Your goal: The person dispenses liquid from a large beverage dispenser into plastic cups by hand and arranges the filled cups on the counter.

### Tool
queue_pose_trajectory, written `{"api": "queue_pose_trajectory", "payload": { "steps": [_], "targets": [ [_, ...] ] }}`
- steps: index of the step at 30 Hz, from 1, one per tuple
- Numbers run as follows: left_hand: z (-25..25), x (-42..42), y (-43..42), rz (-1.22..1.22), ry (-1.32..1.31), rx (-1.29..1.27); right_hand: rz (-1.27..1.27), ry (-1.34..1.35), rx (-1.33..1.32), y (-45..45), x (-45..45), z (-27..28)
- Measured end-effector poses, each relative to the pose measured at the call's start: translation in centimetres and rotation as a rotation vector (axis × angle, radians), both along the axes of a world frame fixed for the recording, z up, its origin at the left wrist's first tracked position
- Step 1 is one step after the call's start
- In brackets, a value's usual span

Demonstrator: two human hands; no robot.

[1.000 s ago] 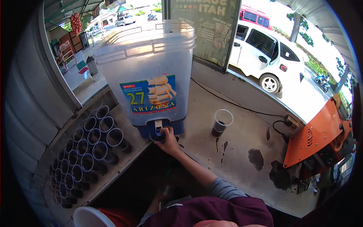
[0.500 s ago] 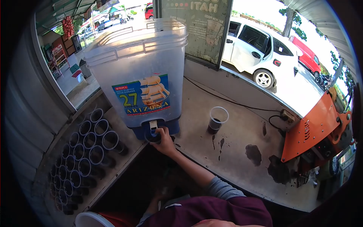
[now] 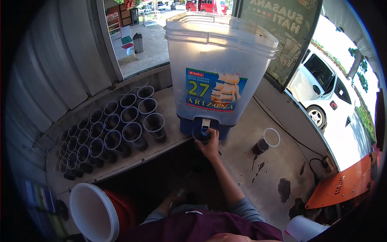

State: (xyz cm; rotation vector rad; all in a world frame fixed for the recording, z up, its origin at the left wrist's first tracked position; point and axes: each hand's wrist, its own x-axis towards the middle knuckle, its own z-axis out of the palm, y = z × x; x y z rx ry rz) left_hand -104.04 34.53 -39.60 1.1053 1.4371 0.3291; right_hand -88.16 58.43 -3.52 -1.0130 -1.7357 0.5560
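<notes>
The right hand (image 3: 209, 146) is clamped on a clear cup (image 3: 198, 135) at its left side, beneath the dispenser tap (image 3: 206, 123); rows of cups (image 3: 113, 139) stand farther left; left hand (image 3: 177, 196), lower in shadow, grip indeterminable.

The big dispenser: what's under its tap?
A clear cup, held by the right hand. The hand covers part of the cup's side, and how full it is can't be told.

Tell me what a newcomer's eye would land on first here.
The big translucent ARIZONA 27 water dispenser, mid-view on the counter, would likely catch the eye first, with the right hand holding a plastic cup at its tap. Next come rows of plastic cups to its left and an orange machine at lower right.
</notes>
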Motion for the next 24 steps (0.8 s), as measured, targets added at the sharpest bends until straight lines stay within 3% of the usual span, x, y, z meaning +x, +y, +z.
{"api": "queue_pose_trajectory", "payload": {
  "steps": [4, 6, 7, 9, 10, 13, 15, 18, 19, 21, 24],
  "targets": [
    [1.3, 0.8, 0.7, 0.230, -0.268, -0.068, -0.008, 0.026, -0.023, 0.0, -0.1, 0.0],
    [1.6, 0.7, -0.7, -0.038, 0.034, 0.305, 0.007, 0.022, -0.014, 0.0, -0.1, 0.1],
    [-1.6, 0.6, -1.8, -0.016, 0.029, 0.301, -0.003, 0.031, -0.004, -0.1, -0.1, 0.0],
    [-2.7, 0.7, -0.5, 0.615, -0.825, -0.095, 0.008, 0.017, 0.000, 0.0, -0.1, 0.0],
    [-2.9, 1.1, -0.6, 0.622, -0.828, -0.096, 0.001, 0.012, 0.007, 0.0, -0.1, -0.1],
    [-1.6, 0.9, -1.2, 0.535, -0.449, -0.015, 0.005, -0.019, -0.001, 0.1, 0.1, -0.1],
    [-5.5, 0.2, -2.4, 0.466, -0.196, 0.037, 0.011, -0.014, 0.009, 0.2, 0.1, -0.2],
    [3.4, 1.0, -1.7, 0.349, 0.184, 0.111, 0.018, -0.003, 0.020, 0.4, 0.1, -0.7],
    [-4.6, 1.3, -2.0, 0.349, 0.184, 0.109, 0.020, 0.002, 0.024, 0.5, 0.1, -0.8],
    [-1.6, 0.5, -0.3, 0.509, -0.480, 0.027, 0.021, 0.005, 0.032, 0.5, 0.1, -0.8],
    [-2.2, 0.8, -0.4, 0.574, -0.463, 0.037, 0.030, 0.016, 0.032, 0.6, 0.1, -0.8]
  ]
}}
